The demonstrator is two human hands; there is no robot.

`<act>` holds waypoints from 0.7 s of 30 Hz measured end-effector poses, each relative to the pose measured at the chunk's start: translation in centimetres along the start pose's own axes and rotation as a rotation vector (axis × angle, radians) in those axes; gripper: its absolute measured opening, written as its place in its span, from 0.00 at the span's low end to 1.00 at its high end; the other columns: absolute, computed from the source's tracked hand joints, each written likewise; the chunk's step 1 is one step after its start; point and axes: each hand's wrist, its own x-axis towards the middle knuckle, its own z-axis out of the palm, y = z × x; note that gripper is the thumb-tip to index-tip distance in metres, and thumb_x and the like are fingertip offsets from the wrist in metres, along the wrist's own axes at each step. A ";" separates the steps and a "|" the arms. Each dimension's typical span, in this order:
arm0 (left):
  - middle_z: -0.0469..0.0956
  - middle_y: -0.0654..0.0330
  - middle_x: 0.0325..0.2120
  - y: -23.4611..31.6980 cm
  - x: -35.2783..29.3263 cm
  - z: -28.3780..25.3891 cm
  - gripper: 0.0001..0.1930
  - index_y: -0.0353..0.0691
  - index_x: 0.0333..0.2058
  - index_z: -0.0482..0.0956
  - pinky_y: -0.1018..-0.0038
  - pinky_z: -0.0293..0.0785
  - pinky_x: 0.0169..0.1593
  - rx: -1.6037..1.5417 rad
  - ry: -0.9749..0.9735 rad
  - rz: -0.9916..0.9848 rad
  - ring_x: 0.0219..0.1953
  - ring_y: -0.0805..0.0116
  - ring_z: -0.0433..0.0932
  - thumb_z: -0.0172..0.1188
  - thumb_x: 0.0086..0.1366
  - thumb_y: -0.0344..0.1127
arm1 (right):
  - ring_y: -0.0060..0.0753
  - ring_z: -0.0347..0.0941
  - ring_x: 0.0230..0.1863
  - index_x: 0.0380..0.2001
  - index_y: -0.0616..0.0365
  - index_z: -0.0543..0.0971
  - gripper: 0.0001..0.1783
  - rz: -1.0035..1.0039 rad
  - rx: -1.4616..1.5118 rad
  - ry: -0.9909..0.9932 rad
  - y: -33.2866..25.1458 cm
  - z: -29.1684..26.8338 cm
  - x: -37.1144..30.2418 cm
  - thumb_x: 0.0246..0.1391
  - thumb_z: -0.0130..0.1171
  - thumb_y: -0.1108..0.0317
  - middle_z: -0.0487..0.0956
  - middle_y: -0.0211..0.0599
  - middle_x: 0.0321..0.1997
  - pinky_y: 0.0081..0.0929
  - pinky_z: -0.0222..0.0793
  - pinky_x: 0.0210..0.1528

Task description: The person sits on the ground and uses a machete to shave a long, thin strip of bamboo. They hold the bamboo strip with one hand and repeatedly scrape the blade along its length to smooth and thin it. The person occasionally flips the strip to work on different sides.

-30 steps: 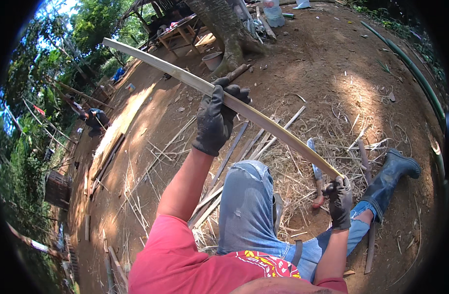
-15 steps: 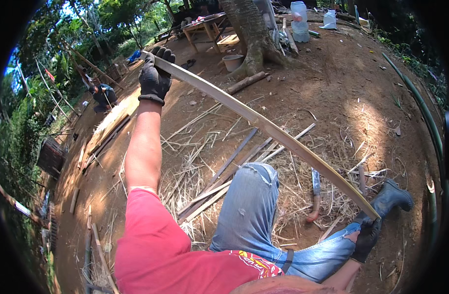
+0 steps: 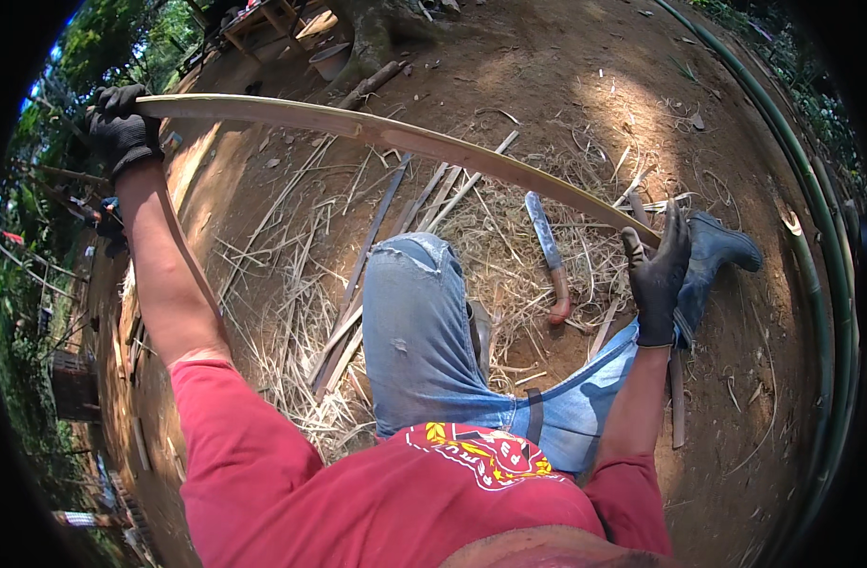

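A long, pale, flat strip of split bamboo or wood (image 3: 424,142) spans the space in front of me, bowing slightly. My gloved left hand (image 3: 123,131) is raised at the far left, its fingers wrapped round one end. At the other end, my gloved right hand (image 3: 657,275) has its fingers stretched upward and its thumb apart; the strip's tip lies between thumb and fingers, against the hand. Below the strip, a machete with a wooden handle (image 3: 559,295) and a grey blade (image 3: 539,227) lies on the shavings, close to my bent jeans-clad leg (image 3: 410,312).
Thin shavings (image 3: 291,275) and several narrow slats (image 3: 376,237) cover the ground around my legs. Long green bamboo poles (image 3: 812,170) run along the right side. A tree trunk (image 3: 369,47), a bucket (image 3: 330,62) and a wooden table (image 3: 263,24) stand at the back.
My left hand has swung left and the strip now lies flatter across the view. My right hand has come up, its fingers straightening from around the strip's end. The view has tilted downward.
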 end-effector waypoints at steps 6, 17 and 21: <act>0.64 0.65 0.21 -1.5 0.8 5.2 0.09 0.40 0.29 0.67 0.72 0.67 0.34 0.116 0.059 0.041 0.24 0.69 0.64 0.46 0.63 0.39 | 0.47 0.78 0.48 0.54 0.59 0.75 0.40 -0.251 0.862 -0.311 -16.8 -2.1 7.5 0.55 0.52 0.32 0.80 0.51 0.48 0.38 0.73 0.52; 0.63 0.65 0.22 -1.5 -1.0 4.9 0.10 0.41 0.27 0.63 0.74 0.65 0.35 -0.113 -0.001 -0.021 0.25 0.68 0.64 0.40 0.66 0.39 | 0.26 0.78 0.27 0.35 0.57 0.83 0.09 0.409 1.395 0.084 -14.7 2.0 11.8 0.57 0.61 0.63 0.82 0.37 0.25 0.29 0.74 0.33; 0.61 0.66 0.19 3.3 0.0 -1.5 0.17 0.42 0.27 0.64 0.72 0.66 0.35 0.087 0.044 0.013 0.23 0.69 0.63 0.37 0.68 0.47 | 0.56 0.67 0.57 0.66 0.54 0.55 0.48 0.312 0.041 0.405 -0.6 1.9 10.4 0.43 0.68 0.63 0.70 0.57 0.56 0.48 0.62 0.59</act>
